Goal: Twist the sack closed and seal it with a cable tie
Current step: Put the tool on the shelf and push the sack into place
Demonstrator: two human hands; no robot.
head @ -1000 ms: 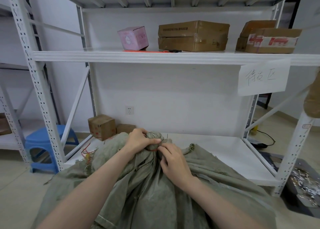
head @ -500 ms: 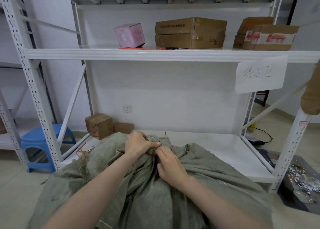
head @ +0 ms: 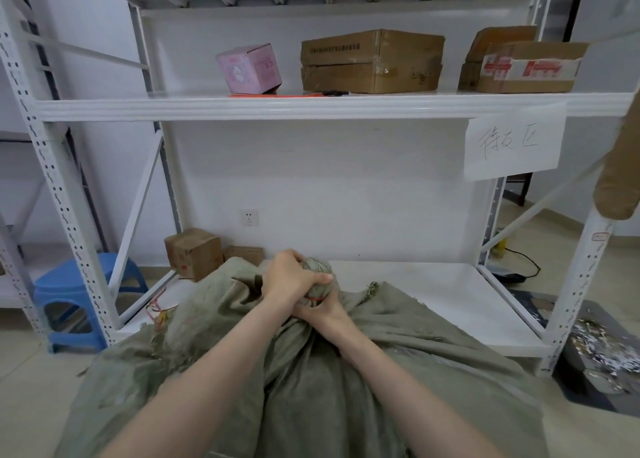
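**Six boxes, two hands, one sack**

One sack [head: 311, 388] at 6 o'clock; two hands, left hand [head: 289, 277] and right hand [head: 323, 314]; one pink box [head: 249, 68] at 11; three brown boxes from 12 to 2, a wide box [head: 372, 61], a taped box [head: 530, 70], a plain box [head: 498, 38]; two small boxes toward 9, a nearer box [head: 194, 253] and a farther box [head: 246, 252]; one stool [head: 65, 284] at 8; one sign [head: 512, 142] at 2.
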